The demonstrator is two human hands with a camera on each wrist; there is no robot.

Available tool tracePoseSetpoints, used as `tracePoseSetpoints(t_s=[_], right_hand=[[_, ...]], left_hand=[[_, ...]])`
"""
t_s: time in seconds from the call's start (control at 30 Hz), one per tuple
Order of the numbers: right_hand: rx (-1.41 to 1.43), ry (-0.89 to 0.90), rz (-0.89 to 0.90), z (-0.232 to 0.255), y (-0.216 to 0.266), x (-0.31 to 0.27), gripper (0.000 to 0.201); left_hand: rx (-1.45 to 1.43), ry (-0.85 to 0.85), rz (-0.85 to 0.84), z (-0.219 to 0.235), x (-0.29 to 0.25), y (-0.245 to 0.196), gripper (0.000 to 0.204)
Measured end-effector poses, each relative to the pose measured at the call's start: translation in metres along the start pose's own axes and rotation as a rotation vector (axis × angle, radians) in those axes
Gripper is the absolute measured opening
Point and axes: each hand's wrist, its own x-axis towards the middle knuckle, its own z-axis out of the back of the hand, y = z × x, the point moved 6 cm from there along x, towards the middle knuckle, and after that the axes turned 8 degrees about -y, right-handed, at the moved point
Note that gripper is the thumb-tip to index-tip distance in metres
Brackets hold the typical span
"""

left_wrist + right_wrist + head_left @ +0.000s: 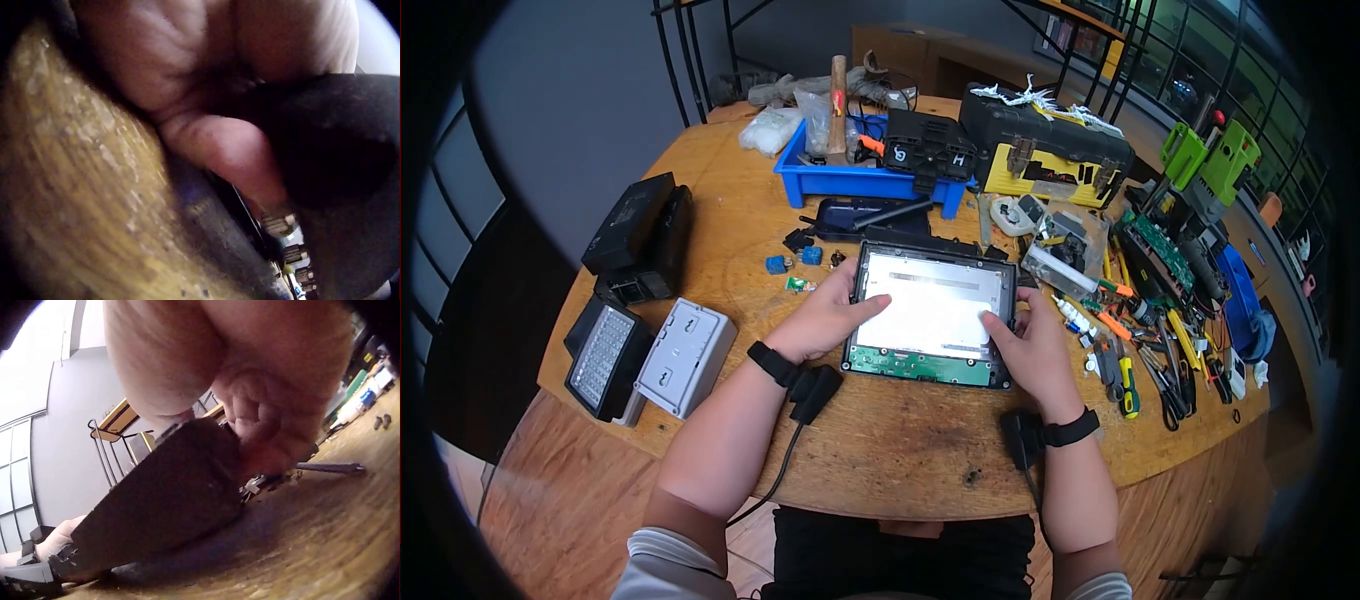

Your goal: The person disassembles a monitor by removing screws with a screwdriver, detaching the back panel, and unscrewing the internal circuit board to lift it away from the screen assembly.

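Between the two hands is a black-framed device [930,305] with a bright silvery panel and a green circuit board strip [920,365] along its near edge. The left hand [837,318] grips its left side, thumb over the panel and fingers hidden behind the frame. On the other side, the right hand [1030,345] holds the right edge, thumb on the panel's edge and fingers curled beside and under it. In the right wrist view the device's dark side [169,494] is tilted over the table, gripped by the right hand [269,394]. The left wrist view shows the left hand [219,144] close up.
Black boxes [635,240], a lamp panel [607,360] and a white-grey case [687,358] stand at the left. Behind are a blue tray [830,184] with a hammer [837,105] and a toolbox [1050,150]. Tools, a screwdriver [1130,390] and circuit boards [1155,250] crowd the right.
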Motion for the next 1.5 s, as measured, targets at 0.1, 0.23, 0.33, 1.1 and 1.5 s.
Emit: tracePoseSetpoints(t_s=[0.1, 0.23, 0.33, 1.1, 1.5], right_hand=[[0.008, -0.015, -0.008, 0.004, -0.003, 0.003, 0.056], [-0.133, 0.012, 0.091, 0.016, 0.008, 0.002, 0.047], [0.135, -0.256, 0.424, 0.069, 0.113, -0.035, 0.026], [0.908, 0.443, 0.635, 0.11, 0.238, -0.154, 0.008], [-0.301, 0.614, 0.203, 0.087, 0.058, -0.114, 0.05]], left_hand=[[0.004, 0.005, 0.034, 0.001, -0.001, 0.001, 0.046], [0.063, 0.049, -0.016, 0.003, 0.0, 0.004, 0.053], [-0.009, 0.041, 0.006, 0.0, -0.001, 0.003, 0.046], [0.0, 0.034, -0.017, 0.004, 0.002, 0.011, 0.048], [-0.035, 0.044, -0.012, -0.001, -0.003, 0.003, 0.045]])
